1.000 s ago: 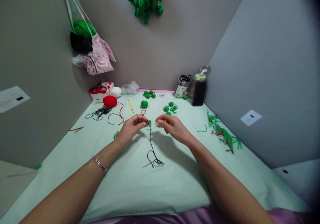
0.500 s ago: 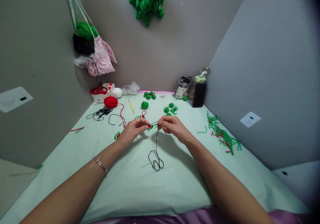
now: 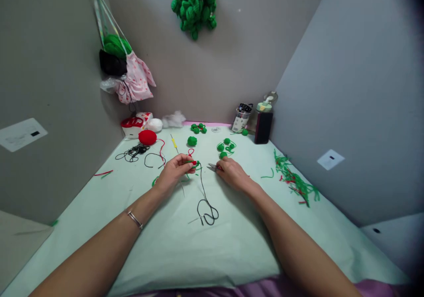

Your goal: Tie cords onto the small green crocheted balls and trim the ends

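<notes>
Between its thumb and fingers, my left hand (image 3: 174,172) pinches a small red and green crocheted piece (image 3: 195,163). Black thread (image 3: 202,183) hangs from that piece down to a loose coil on the cloth, where a thin needle (image 3: 195,219) lies. Just right of the piece, my right hand (image 3: 232,172) is closed on small scissors (image 3: 212,167), whose blades point left toward the piece without touching it. The scissors' handles are mostly hidden by the fingers. A red loop of yarn (image 3: 191,152) lies behind my left hand.
A red yarn ball (image 3: 147,137), tangled black yarn (image 3: 132,152) and a yellow-handled hook (image 3: 174,143) lie at the left. Green balls (image 3: 227,146) sit behind my right hand. Yarn scraps (image 3: 296,180) lie at the right. A dark phone (image 3: 264,127) leans on a bottle (image 3: 264,106).
My right hand has let go of the strand beside the piece and now holds the scissors. The black thread hangs straight from the piece in my left hand.
</notes>
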Available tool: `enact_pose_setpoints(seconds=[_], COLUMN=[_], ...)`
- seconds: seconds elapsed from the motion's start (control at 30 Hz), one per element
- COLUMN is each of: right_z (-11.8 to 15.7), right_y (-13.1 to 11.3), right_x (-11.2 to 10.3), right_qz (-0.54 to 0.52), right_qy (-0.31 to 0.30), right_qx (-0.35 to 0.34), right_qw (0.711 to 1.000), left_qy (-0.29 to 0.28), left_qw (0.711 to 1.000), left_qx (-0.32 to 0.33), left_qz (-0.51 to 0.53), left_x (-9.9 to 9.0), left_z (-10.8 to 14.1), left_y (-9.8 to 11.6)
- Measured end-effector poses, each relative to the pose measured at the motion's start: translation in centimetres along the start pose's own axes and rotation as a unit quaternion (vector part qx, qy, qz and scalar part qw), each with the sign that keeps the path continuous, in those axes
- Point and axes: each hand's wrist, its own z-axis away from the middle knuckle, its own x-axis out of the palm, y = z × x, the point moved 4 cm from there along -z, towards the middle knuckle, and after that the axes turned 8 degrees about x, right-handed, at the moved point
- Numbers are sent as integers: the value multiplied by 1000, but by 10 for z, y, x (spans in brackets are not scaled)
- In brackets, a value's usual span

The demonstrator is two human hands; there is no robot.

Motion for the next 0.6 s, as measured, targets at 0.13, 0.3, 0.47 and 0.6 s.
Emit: enact_pose_setpoints(seconds=[0.13,0.3,0.47,0.6], right_z=[-1,11,23,28], right_y=[-5,-36,-60,-64], right_x=[-7,-5,-9,-17], right_qz=[-177,-443,-453,-379], right_qy=[11,-127,-151,-163], right_qx=[26,38,20,-77], right_qw=[984,887,878,908], left_qy=[7,-13,17,27], left_qw=[999,997,989,993], left_qx=[10,31,44,45], left_qz=[-32,-64,-143,-105], left_x=[-2,2,-1,-1], left_z=[0,3,3,3], left_y=[-5,-5,-4,-1])
